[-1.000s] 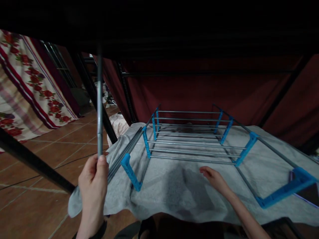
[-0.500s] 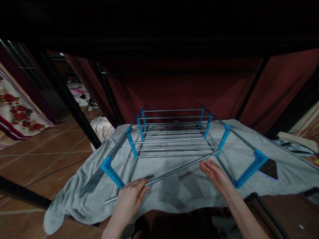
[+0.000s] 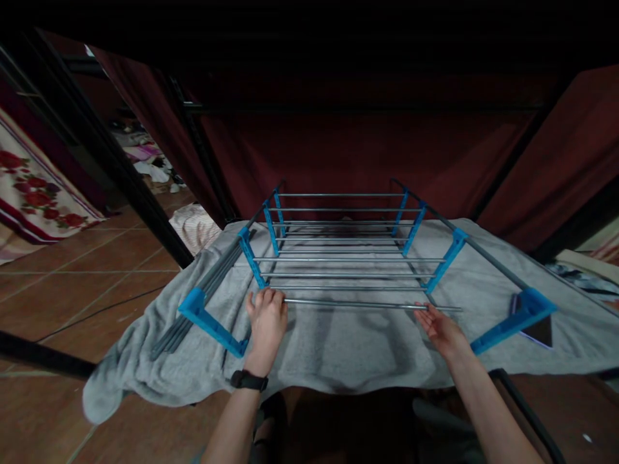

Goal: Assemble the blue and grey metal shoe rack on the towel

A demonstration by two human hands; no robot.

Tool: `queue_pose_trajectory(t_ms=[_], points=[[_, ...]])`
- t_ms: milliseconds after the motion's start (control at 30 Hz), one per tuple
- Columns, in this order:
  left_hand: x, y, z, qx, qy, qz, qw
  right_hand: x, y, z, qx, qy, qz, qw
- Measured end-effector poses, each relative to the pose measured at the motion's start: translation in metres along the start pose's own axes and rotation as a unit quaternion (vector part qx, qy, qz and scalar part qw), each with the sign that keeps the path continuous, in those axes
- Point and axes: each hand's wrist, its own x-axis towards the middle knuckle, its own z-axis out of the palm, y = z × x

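Note:
A loose grey metal tube [image 3: 348, 304] lies nearly level across the front of a half-built rack with blue plastic brackets and metal bars [image 3: 348, 260]. My left hand [image 3: 267, 322] is closed over the tube's left part, knuckles up, hiding that end. Near its other end, my right hand [image 3: 439, 328] pinches the tube, whose tip sticks out beyond the fingers. To either side stand the nearest blue brackets: the left bracket [image 3: 213, 327] beside my left wrist, the right bracket [image 3: 513, 320] beyond my right hand. Their inner faces have no bar between them.
Several spare tubes [image 3: 181, 330] lie on the grey blanket [image 3: 338, 364] at left. A dark flat device, perhaps a phone [image 3: 542, 331], rests behind the right bracket. Black metal posts [image 3: 145, 200] and a dark red curtain [image 3: 338, 154] surround the bed-like surface.
The tube has swung from a slant to nearly level and moved away from me, toward the rack. My left hand went forward with it; my right hand has closed on the tube.

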Motion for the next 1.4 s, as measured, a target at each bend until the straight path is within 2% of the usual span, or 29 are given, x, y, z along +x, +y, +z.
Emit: queue_pose_trajectory(t_ms=[67,133,167,200,267,333,400,467,600,733,800,900,1033,1133,1400], points=[[0.002,-0.011,0.009,-0.06,0.03,-0.086,0.994,0.004,0.002,-0.001,-0.006,0.008,-0.001,1.0],[0.006,-0.017,0.017,-0.2,0.034,-0.194,0.96,0.007,0.003,0.0,-0.01,0.016,0.001,1.0],[0.009,-0.019,0.021,-0.295,0.037,-0.246,0.923,0.008,0.004,0.001,-0.009,0.016,0.003,1.0],[0.011,-0.02,0.024,-0.395,0.041,-0.289,0.871,0.009,0.005,0.003,-0.008,0.015,0.005,1.0],[0.015,-0.019,0.028,-0.567,0.045,-0.349,0.744,0.009,0.007,0.008,-0.007,0.013,0.008,1.0],[0.018,-0.016,0.029,-0.662,0.047,-0.394,0.636,0.008,0.01,0.011,-0.006,0.014,0.01,1.0],[0.018,-0.012,0.031,-0.693,0.062,-0.433,0.573,0.007,0.013,0.013,-0.007,0.013,0.015,1.0],[0.017,-0.009,0.033,-0.704,0.067,-0.454,0.543,0.008,0.015,0.013,-0.01,0.01,0.022,1.0],[0.016,-0.007,0.038,-0.717,0.038,-0.449,0.532,0.015,0.011,0.005,-0.012,0.026,0.018,0.999],[0.019,-0.015,0.036,-0.703,0.101,-0.437,0.552,0.023,0.003,-0.008,-0.008,0.073,-0.017,0.997],[0.02,-0.018,0.033,-0.7,0.109,-0.43,0.56,0.023,0.001,-0.013,-0.001,0.09,-0.04,0.995],[0.022,-0.018,0.029,-0.7,0.098,-0.429,0.562,0.021,0.0,-0.014,0.001,0.093,-0.06,0.994],[0.022,-0.009,0.03,-0.727,0.08,-0.412,0.543,0.019,0.0,-0.013,-0.023,0.099,-0.044,0.994],[0.019,0.0,0.036,-0.751,0.043,-0.386,0.535,0.021,0.001,-0.016,-0.046,0.094,-0.028,0.994],[0.011,0.021,0.045,-0.775,-0.027,-0.277,0.567,0.024,0.001,-0.024,-0.092,0.104,0.0,0.99]])
